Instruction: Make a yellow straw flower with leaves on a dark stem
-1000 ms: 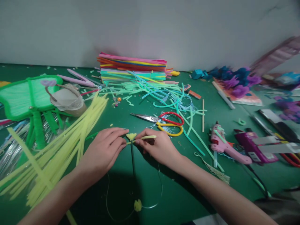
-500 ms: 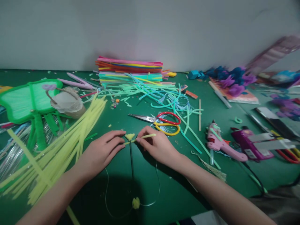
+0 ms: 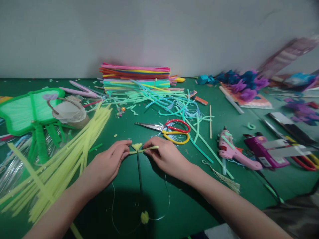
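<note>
My left hand (image 3: 112, 158) and my right hand (image 3: 163, 153) pinch a light yellow pipe cleaner (image 3: 141, 151) from either side. Its tail sticks out past my right fingers. Between the hands, the pipe cleaner crosses the top of a thin dark stick (image 3: 139, 171) just under a small yellow fuzzy piece (image 3: 137, 146). A clear thin wire (image 3: 169, 192) loops below on the green table. On this wire, near the front, sits a second yellow fuzzy piece (image 3: 144, 217). Scissors (image 3: 163, 127) with one red and one yellow handle lie beyond my right hand.
Yellow pipe cleaners (image 3: 74, 156) lie in a bundle at left, beside a green fuzzy-edged shape (image 3: 18, 108). Stacked coloured pipe cleaners (image 3: 136, 78) lie along the wall, with loose turquoise pieces in front. At right are a pink glue gun (image 3: 231, 151) and a purple glue gun (image 3: 261, 151).
The pipe cleaner now lies straighter across the stick, and its right end has swung left and slightly down. The whole view has shifted a little.
</note>
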Available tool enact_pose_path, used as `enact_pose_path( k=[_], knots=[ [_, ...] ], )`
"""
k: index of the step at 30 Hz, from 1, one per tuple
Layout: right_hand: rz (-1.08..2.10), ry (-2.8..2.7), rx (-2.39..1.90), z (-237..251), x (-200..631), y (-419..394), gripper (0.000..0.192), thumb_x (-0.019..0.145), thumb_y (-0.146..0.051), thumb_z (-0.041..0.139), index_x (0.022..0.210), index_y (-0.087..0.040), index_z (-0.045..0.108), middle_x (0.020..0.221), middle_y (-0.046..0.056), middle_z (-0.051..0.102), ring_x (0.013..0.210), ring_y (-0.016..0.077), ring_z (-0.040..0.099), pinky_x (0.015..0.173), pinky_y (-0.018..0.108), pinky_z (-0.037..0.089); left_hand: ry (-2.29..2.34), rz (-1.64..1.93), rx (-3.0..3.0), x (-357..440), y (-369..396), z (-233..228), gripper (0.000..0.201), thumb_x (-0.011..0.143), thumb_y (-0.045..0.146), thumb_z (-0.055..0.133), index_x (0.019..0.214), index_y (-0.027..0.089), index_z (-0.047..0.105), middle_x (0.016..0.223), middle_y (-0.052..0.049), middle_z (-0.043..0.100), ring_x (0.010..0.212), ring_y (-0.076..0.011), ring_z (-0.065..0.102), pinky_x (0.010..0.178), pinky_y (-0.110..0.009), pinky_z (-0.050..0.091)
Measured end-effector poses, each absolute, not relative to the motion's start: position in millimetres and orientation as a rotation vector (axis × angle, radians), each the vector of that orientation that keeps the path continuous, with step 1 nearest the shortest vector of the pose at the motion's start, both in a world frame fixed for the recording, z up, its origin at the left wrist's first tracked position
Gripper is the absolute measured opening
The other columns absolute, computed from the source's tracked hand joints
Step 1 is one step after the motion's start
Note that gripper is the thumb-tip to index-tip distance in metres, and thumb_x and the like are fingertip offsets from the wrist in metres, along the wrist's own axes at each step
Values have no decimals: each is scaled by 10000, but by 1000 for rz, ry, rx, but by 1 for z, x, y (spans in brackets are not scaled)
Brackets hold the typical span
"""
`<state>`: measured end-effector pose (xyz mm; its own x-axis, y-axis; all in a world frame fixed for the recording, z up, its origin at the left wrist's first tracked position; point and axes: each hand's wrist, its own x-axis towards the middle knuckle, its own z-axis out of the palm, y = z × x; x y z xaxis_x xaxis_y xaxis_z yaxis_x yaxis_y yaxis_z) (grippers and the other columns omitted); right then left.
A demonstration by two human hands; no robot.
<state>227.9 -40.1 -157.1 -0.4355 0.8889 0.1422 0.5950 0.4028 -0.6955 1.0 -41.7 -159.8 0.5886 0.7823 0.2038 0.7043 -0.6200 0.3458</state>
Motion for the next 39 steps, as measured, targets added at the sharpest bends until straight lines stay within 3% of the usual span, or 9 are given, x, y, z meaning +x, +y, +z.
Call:
enact_pose_path(
  k=[5,8,12,17,23,29,33,39],
  knots=[
    [733,-2372,-1264,-156,227,-44,300,826,10,417,1076,-114,527,1060,142,589,937,215,582,788,339,481,1313,507,2520,6,-43,-160,219,987,302,355,1089,181,507,1203,-106,641,982,-222,677,765,-333,562],
    [739,-2395,-1250,-157,228,-43,382,767,53,412,1092,-123,510,1079,139,588,951,220,584,788,334,481,1354,576,2517,13,-43,-159,185,979,284,376,1032,186,525,1212,-104,610,1041,-226,636,811,-338,537],
    [773,-2277,-1164,-162,229,-38,238,876,-34,401,1040,-158,520,1021,93,630,920,184,596,784,291,467,1403,745,2551,18,-42,-155,166,961,251,407,933,178,553,1076,-108,551,1039,-231,579,899,-367,476],
    [893,-2080,-1198,-164,231,-36,126,920,-159,476,1042,-184,498,848,22,663,677,128,599,631,229,432,1449,627,2278,17,-39,-154,177,971,275,378,895,207,523,843,-23,574,781,-179,598,719,-296,487],
    [972,-1972,-1229,-159,228,-37,62,902,-144,503,917,-185,547,727,-17,643,561,97,564,585,207,407,1434,704,1904,15,-36,-156,210,924,407,485,897,218,573,775,8,655,703,-167,646,685,-274,492],
    [965,-1984,-1266,-159,227,-37,102,920,-157,466,961,-189,554,681,-24,628,540,100,547,569,211,401,1297,741,1609,9,-31,-156,240,771,423,693,907,227,723,903,-44,751,836,-223,689,790,-337,546],
    [942,-2007,-1237,-160,227,-37,113,925,-164,462,952,-185,569,705,-11,629,573,109,551,586,219,413,1305,800,1680,13,-28,-155,191,767,391,694,831,222,758,884,-59,739,842,-223,677,812,-359,542],
    [716,-1987,-1132,-163,224,-37,110,916,-147,485,911,-172,592,963,73,634,891,160,595,794,277,465,1395,832,1620,25,-29,-155,188,770,395,695,835,226,746,852,-24,739,826,-202,670,818,-326,522]
  ],
)
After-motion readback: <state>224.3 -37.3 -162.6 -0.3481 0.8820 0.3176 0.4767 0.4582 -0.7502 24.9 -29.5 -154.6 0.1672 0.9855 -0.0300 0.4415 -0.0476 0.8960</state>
